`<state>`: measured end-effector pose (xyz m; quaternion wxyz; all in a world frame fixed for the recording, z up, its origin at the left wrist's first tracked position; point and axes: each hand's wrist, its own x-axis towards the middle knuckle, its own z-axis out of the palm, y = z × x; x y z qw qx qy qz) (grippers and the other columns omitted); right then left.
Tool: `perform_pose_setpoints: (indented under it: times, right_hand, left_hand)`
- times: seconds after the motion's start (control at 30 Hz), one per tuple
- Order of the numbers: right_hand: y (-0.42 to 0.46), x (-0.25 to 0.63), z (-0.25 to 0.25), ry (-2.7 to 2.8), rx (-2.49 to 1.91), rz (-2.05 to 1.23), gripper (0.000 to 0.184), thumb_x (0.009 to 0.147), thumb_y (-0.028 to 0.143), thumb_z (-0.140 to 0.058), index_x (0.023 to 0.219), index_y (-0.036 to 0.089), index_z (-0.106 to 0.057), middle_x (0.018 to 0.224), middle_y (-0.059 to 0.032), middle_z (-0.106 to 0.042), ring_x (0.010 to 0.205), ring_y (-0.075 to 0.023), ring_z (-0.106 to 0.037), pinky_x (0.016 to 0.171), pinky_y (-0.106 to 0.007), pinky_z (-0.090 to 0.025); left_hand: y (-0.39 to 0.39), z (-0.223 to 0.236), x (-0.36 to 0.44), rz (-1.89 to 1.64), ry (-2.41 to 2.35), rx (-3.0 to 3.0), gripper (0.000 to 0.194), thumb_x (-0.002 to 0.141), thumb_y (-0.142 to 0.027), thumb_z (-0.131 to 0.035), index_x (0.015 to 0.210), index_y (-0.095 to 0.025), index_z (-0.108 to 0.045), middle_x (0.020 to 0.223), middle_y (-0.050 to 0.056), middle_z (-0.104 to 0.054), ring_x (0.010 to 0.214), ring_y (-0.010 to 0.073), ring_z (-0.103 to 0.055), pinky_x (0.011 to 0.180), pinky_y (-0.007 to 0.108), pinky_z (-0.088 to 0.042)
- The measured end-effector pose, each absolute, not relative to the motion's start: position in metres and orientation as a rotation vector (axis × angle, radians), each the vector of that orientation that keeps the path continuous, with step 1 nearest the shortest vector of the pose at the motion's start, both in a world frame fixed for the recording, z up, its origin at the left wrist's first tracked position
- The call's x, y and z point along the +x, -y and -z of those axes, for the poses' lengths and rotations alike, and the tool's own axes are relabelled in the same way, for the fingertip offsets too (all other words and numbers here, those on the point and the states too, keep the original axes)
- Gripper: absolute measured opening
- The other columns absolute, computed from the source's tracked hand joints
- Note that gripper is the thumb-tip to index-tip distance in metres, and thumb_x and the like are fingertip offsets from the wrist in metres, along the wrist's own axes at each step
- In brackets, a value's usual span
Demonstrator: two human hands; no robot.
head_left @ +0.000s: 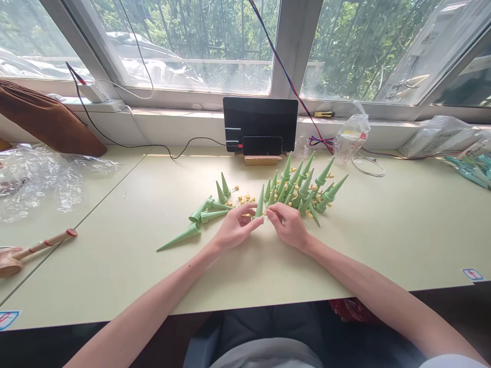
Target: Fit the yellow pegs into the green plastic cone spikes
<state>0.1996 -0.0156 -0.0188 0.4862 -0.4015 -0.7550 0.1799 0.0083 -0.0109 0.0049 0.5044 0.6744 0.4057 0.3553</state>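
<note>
My left hand (238, 225) is closed around the collar of a green plastic watering spike (260, 201), which stands point up. My right hand (288, 225) pinches a small yellow valve (265, 213) at the side of that collar; the fingers partly hide it. Beyond my right hand stands a crowded group of green spikes (304, 188), many with yellow valves at their collars. Left of my left hand, several spikes lie on their sides, one green spike (179, 238) nearest me. Two more spikes (221, 191) stand upright behind them. Loose yellow valves (247, 198) lie just behind my left hand.
A dark tablet (261, 115) and a phone (262, 146) on a small stand are at the back of the table (383, 230). Clear plastic wrap (49, 179) and a wooden kendama (42, 246) lie at left. Plastic bags (433, 135) sit at right; cables run along the sill.
</note>
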Motion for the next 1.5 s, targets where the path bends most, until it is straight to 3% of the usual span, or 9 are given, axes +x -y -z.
perform_pose_setpoints:
  times: [0.37,0.87,1.2,1.37,1.5]
  right_hand:
    - [0.015,0.201,0.022,1.853,-0.969,-0.497,0.028,0.098,0.029,-0.048,0.073,0.019,-0.054,0.063,0.0004,-0.055,0.053,-0.0119,-0.047,0.054,-0.026,-0.038]
    - [0.015,0.203,0.021,1.782,-0.980,-0.738,0.030,0.098,0.034,-0.047,0.072,0.019,-0.052,0.055,0.0023,-0.051,0.048,-0.0121,-0.046,0.050,-0.026,-0.038]
    - [0.017,0.200,0.017,1.682,-0.995,-0.886,0.037,0.097,0.045,-0.049,0.071,0.020,-0.052,0.052,0.0034,-0.050,0.045,-0.0109,-0.046,0.046,-0.025,-0.038]
    - [0.017,0.199,0.017,1.615,-0.988,-0.972,0.038,0.097,0.048,-0.050,0.071,0.020,-0.052,0.051,0.0042,-0.048,0.042,-0.0104,-0.046,0.044,-0.025,-0.039]
    - [0.016,0.199,0.019,1.576,-0.968,-0.985,0.033,0.099,0.045,-0.046,0.083,0.019,-0.057,0.058,0.0035,-0.052,0.042,-0.0095,-0.048,0.044,-0.024,-0.041]
  left_hand:
    - [0.008,0.005,0.006,-0.879,-0.999,1.687,0.044,0.083,-0.043,-0.069,0.117,-0.017,-0.061,0.088,0.003,-0.059,0.064,0.0115,-0.056,0.054,0.023,-0.047]
    - [0.006,0.007,0.003,-0.938,-0.919,1.878,0.035,0.086,-0.032,-0.068,0.117,-0.017,-0.066,0.094,0.004,-0.065,0.052,0.0047,-0.040,0.050,0.021,-0.042]
    - [0.007,0.005,0.005,-0.953,-0.921,1.942,0.032,0.090,-0.031,-0.061,0.120,-0.021,-0.066,0.107,0.007,-0.066,0.073,0.0128,-0.058,0.060,0.023,-0.049]
    - [0.010,0.000,0.006,-0.909,-0.946,1.827,0.040,0.090,-0.035,-0.061,0.126,-0.019,-0.061,0.089,0.004,-0.067,0.057,0.0096,-0.052,0.055,0.023,-0.047]
    - [0.011,-0.007,0.007,-0.875,-0.894,1.598,0.045,0.089,-0.041,-0.062,0.126,-0.016,-0.058,0.095,0.008,-0.065,0.054,0.0077,-0.051,0.046,0.021,-0.041]
